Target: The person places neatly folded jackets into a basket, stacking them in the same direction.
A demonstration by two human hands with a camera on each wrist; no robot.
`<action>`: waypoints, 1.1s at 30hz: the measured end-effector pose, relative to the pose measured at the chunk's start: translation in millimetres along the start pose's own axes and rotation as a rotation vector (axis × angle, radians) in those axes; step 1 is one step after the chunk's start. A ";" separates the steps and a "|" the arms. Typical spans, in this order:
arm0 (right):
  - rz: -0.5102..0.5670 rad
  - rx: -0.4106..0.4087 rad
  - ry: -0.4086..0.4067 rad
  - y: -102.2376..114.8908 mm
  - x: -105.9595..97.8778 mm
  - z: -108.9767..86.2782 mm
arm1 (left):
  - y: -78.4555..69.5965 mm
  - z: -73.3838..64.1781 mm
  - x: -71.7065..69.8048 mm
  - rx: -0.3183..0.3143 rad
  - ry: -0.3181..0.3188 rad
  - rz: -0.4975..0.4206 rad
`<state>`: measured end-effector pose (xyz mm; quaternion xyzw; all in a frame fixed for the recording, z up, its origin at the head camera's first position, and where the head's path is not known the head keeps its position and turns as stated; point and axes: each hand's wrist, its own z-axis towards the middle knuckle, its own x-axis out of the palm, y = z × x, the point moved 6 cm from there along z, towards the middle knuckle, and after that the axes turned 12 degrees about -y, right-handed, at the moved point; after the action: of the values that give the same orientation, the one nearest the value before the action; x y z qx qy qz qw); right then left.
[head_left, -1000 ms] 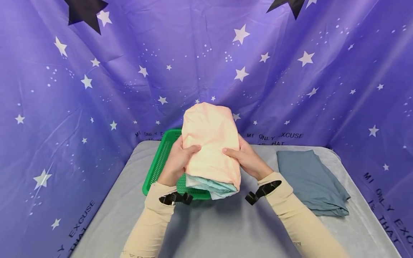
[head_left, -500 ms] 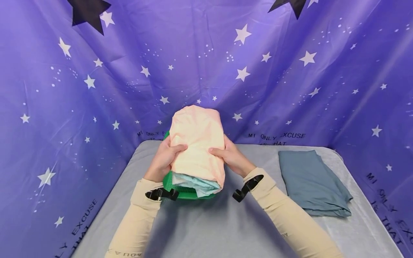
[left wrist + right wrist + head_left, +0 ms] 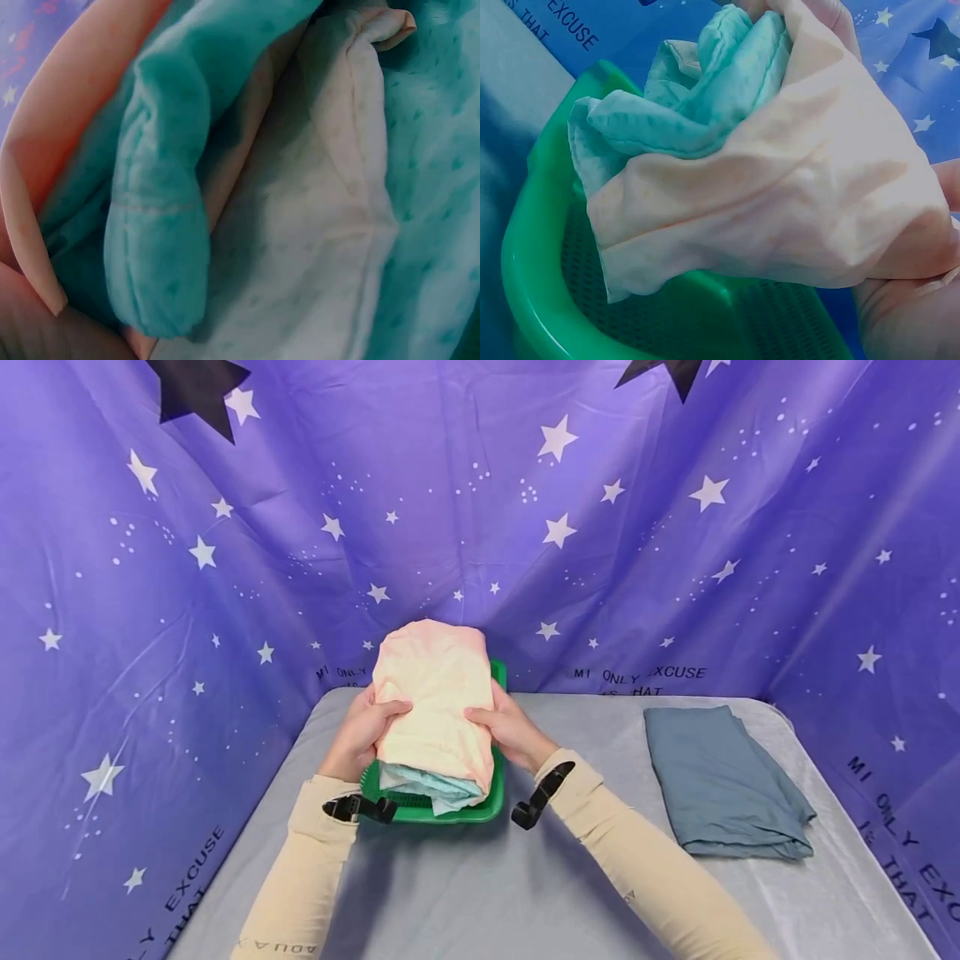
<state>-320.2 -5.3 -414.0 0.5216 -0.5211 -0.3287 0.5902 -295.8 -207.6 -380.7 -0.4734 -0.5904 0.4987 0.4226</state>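
A folded bundle of pale pink cloth (image 3: 431, 685) hangs over a green plastic basket (image 3: 498, 785), with layers of teal patterned fabric (image 3: 431, 781) showing at its near end. My left hand (image 3: 358, 732) grips its left side, thumb on top. On the opposite side my right hand (image 3: 516, 728) holds it the same way; the other fingers of both hands are hidden underneath. In the right wrist view the teal folds (image 3: 697, 112) poke out of the pink cloth (image 3: 780, 202), above the basket's rim (image 3: 536, 300). Close up in the left wrist view, teal and whitish layers (image 3: 300, 195) lie folded together.
A folded blue-grey cloth (image 3: 723, 785) lies on the right of the grey-covered table (image 3: 585, 877). Behind and at both sides hangs a purple curtain (image 3: 480, 468) with stars and lettering. Black straps (image 3: 545, 792) circle both wrists.
Both hands have carried the pink bundle left and slightly down, from the basket's right part to over its middle. The blue-grey cloth stays put.
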 end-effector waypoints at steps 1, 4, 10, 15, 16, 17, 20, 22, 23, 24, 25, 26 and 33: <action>0.003 -0.001 0.001 -2.1 1.1 1.3 | 1.8 1.5 -1.5 -0.005 -0.002 -0.004; 0.016 0.000 0.008 -8.3 3.9 4.1 | 7.9 6.5 -5.7 -0.024 -0.013 -0.016; -0.021 0.030 0.007 -20.5 6.1 6.3 | 24.5 12.9 -12.4 -0.074 -0.013 -0.023; -0.070 0.058 0.002 -28.4 6.2 7.5 | 32.9 15.2 -16.7 -0.079 -0.011 -0.010; -0.078 0.062 0.002 -29.8 6.2 7.5 | 34.5 15.5 -17.2 -0.083 -0.010 -0.007; -0.083 0.069 0.002 -31.4 6.1 7.3 | 36.1 15.6 -17.7 -0.088 -0.007 -0.006; -0.091 0.091 0.000 -35.2 5.9 6.5 | 40.4 15.3 -18.5 -0.106 0.003 0.002; -0.097 0.098 -0.004 -37.0 5.6 6.1 | 42.9 14.4 -18.6 -0.120 0.007 0.005; -0.099 0.103 -0.006 -37.8 5.4 6.0 | 43.9 14.0 -18.4 -0.124 0.011 0.003; -0.101 0.107 -0.009 -38.4 5.3 6.0 | 45.1 13.6 -18.3 -0.130 0.013 0.004; -0.106 0.110 -0.011 -38.9 5.0 6.0 | 46.3 13.4 -18.2 -0.136 0.017 0.004; -0.109 0.115 -0.012 -39.5 4.8 6.1 | 47.7 13.3 -18.2 -0.142 0.018 0.003; -0.140 0.156 -0.010 -42.7 3.6 9.0 | 57.8 19.4 -21.8 -0.195 0.004 0.020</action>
<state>-321.3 -21.3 -454.7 0.5993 -0.5104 -0.3301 0.5209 -302.4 -229.6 -441.2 -0.5189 -0.6307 0.4422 0.3707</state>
